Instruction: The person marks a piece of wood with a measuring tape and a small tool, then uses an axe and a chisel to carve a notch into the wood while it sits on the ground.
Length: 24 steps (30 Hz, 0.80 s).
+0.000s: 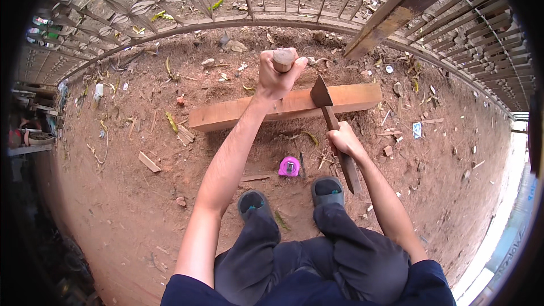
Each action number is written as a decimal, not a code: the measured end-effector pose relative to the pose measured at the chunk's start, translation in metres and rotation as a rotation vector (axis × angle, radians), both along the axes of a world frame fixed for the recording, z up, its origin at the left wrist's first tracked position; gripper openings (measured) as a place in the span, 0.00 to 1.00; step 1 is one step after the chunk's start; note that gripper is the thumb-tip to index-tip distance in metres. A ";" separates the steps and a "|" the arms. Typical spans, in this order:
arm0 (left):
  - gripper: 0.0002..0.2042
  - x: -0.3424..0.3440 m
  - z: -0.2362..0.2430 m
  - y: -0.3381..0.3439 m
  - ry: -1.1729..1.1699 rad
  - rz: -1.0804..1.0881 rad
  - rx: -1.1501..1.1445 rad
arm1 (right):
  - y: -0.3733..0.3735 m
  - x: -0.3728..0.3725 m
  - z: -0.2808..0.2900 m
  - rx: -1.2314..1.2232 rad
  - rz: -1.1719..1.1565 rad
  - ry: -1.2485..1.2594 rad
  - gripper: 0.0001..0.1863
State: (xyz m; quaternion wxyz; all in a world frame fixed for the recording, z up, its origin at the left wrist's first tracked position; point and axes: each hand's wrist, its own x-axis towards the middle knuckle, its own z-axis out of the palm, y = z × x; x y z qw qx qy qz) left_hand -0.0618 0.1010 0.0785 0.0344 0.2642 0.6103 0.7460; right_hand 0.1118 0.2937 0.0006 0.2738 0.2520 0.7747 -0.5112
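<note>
A squared reddish wooden beam point(345, 97) lies across the dirt in front of my feet. My left hand point(276, 79) is wrapped round the upright wooden handle of a chisel point(283, 61), held over the beam's middle; my fist hides most of the tool below the round handle end. Gripped partway along its wooden handle, a hatchet point(321, 93) with a dark, flared metal head is in my right hand point(345, 139). Its head appears over the beam, right of my left hand; whether it touches the wood I cannot tell. The handle's butt points back toward my right foot.
A pink tape measure point(289, 166) lies on the ground between beam and sandals. Beyond the beam curves a metal fence point(272, 21), with a leaning wooden post point(396, 14) at far right. Wood offcuts point(149, 161), leaves and litter dot the dirt. Shelving point(34, 147) stands at left.
</note>
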 end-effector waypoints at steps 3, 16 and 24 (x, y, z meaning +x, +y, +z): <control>0.16 -0.002 -0.003 -0.004 0.037 -0.002 -0.016 | -0.006 0.002 0.000 0.121 0.030 0.074 0.10; 0.13 -0.010 0.001 0.000 -0.038 -0.020 0.004 | -0.018 0.003 0.003 0.343 0.050 0.209 0.12; 0.13 -0.012 0.002 0.004 -0.041 0.006 0.002 | -0.015 0.007 -0.014 0.364 0.058 0.299 0.12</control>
